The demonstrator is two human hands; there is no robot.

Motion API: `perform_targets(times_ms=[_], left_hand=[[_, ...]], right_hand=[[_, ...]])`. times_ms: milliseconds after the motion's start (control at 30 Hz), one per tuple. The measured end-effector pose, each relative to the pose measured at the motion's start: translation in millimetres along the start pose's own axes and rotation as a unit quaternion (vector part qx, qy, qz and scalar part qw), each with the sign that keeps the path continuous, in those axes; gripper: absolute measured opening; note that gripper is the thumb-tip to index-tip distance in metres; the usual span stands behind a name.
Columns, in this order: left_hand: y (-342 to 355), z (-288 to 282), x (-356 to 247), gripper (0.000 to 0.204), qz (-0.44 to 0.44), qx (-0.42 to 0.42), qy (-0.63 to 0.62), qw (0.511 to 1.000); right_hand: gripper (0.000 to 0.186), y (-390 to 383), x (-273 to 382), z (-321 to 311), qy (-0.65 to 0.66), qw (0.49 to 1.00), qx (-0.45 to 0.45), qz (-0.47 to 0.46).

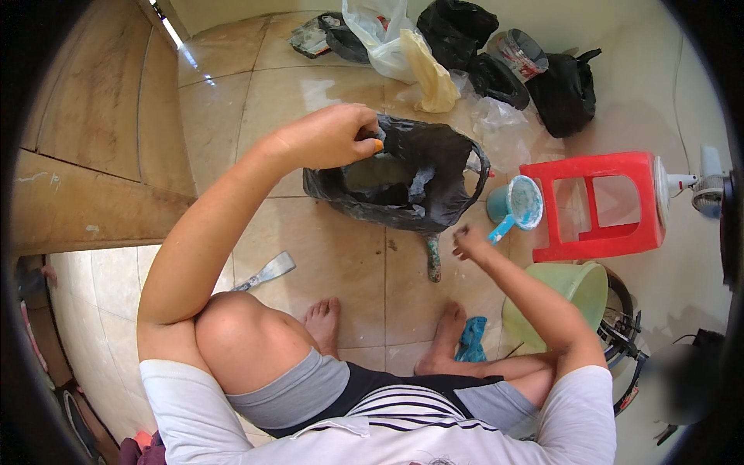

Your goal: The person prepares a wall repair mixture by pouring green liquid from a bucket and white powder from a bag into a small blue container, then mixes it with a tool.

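Squatting, knee [232, 333] raised; left hand [333, 136] fingers pinching black bag [418, 186] rim, grey contents beneath; right hand [469, 242] fingers loosely curled, hovering beside.

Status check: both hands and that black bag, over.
Left hand gripping black plastic bag by its rim, holding it open. Right hand free, hovering beside bag, near blue scoop. Paint-stained tool handle on floor under bag's edge.

Bags and a labelled can on the tiled floor.
Beyond the open black bag [422, 182]: white bag [380, 35], black bags [453, 23], labelled round can [518, 53].
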State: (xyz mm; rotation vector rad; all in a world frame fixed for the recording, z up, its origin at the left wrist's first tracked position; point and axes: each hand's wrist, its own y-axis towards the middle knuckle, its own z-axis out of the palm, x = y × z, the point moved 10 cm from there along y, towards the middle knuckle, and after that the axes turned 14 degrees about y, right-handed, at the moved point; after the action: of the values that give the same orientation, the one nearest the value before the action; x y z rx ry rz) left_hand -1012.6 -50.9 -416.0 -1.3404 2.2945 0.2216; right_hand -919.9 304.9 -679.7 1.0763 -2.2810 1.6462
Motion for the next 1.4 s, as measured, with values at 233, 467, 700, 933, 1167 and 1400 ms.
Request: perform_targets(times_ms=[233, 467, 700, 933, 1167, 1400], left_hand=[[7.9, -1.9, 23.4, 0.030, -0.004, -0.073, -0.136, 0.988], [20.3, 27.8, 27.1, 0.034, -0.008, -0.007, -0.431, 0.902], [14.5, 43.1, 26.7, 0.060, 0.025, -0.040, -0.379, 0.924], [25.5, 76.4, 13.6, 0.081, 0.044, -0.007, -0.325, 0.945], [31.6, 90.4, -2.8, 0.084, 0.047, 0.014, -0.128, 0.991], [38.9, 89.9, -12.7, 0.050, 0.123, -0.032, -0.157, 0.979]], right_hand=[[0.021, -225.9, 252.9, -20.9, -0.029, 0.837, -0.067, -0.543], [0.048, -171.4, 244.2, 59.9, -0.361, 0.796, -0.078, -0.479], [0.022, -138.1, 253.9, 49.4, -0.168, 0.844, -0.054, -0.507], [0.018, -151.3, 259.7, 52.9, -0.047, 0.820, 0.013, -0.571], [0.015, -131.3, 258.7, 46.3, 0.079, 0.837, 0.037, -0.541], [0.024, -87.1, 244.2, 61.1, 0.148, 0.890, 0.168, -0.396]])
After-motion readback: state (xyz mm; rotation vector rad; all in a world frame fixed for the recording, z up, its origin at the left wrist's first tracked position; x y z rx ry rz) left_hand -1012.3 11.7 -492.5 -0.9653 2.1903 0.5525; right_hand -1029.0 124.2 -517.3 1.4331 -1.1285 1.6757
